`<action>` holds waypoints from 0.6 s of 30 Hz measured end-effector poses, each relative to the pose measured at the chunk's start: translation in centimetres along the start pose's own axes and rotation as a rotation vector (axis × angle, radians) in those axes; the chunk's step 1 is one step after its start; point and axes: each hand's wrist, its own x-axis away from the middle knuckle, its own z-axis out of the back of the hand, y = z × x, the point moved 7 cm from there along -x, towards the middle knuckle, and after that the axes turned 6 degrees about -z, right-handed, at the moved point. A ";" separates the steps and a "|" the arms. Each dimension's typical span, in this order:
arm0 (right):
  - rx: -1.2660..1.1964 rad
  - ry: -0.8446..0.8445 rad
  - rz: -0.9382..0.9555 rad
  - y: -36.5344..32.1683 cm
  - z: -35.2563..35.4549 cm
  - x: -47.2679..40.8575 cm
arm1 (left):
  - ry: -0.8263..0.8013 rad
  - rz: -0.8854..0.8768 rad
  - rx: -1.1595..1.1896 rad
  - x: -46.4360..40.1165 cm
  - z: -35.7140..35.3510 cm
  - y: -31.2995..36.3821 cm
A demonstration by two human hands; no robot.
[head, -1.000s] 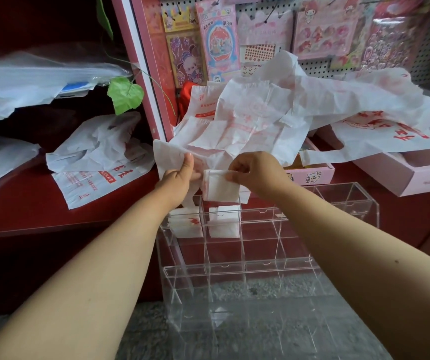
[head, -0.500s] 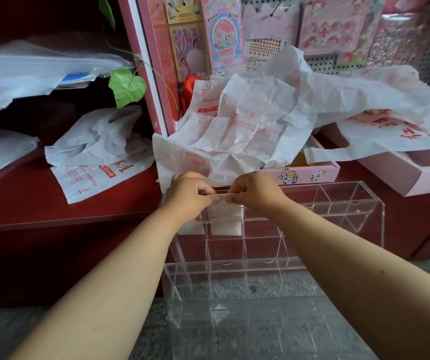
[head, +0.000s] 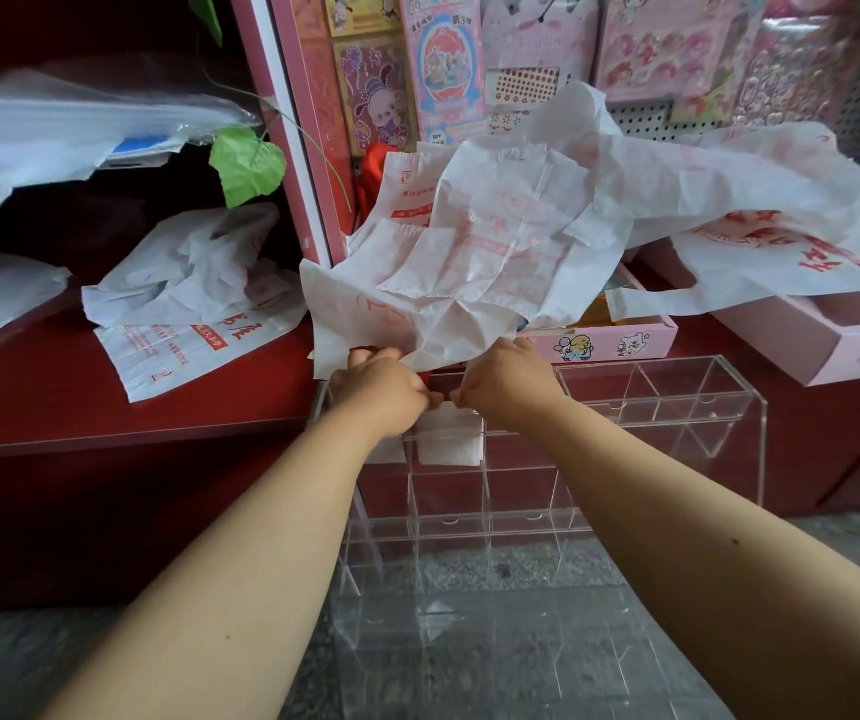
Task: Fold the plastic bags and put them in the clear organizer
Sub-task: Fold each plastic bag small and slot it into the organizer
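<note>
A clear acrylic organizer with several compartments stands on the floor against the red counter. A small folded white bag sits in its top row, second compartment from the left. My left hand and my right hand meet at the top edge of that compartment, fingers curled and pinching the folded bag's upper edge. Another folded bag in the leftmost compartment is mostly hidden behind my left wrist. A heap of unfolded white bags with red print lies just above my hands.
More loose bags lie on the red shelf at the left. Pink boxes sit on the counter at the right, under bags. Sticker packs hang on a pegboard behind. Grey floor lies below the organizer.
Both hands have come down with the folded bag from above the organizer and lowered it into the second top compartment. The camera has moved closer.
</note>
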 end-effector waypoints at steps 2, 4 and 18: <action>-0.042 0.022 0.024 0.0 0.3 0.3 | 0.017 -0.004 0.036 -0.2 -0.1 -0.6; -0.075 0.045 0.078 -0.5 0.9 1.0 | 0.031 -0.073 0.057 0.1 0.1 -0.4; -0.444 0.128 0.080 -4.9 4.3 5.8 | 0.240 -0.281 0.461 4.9 5.3 -2.4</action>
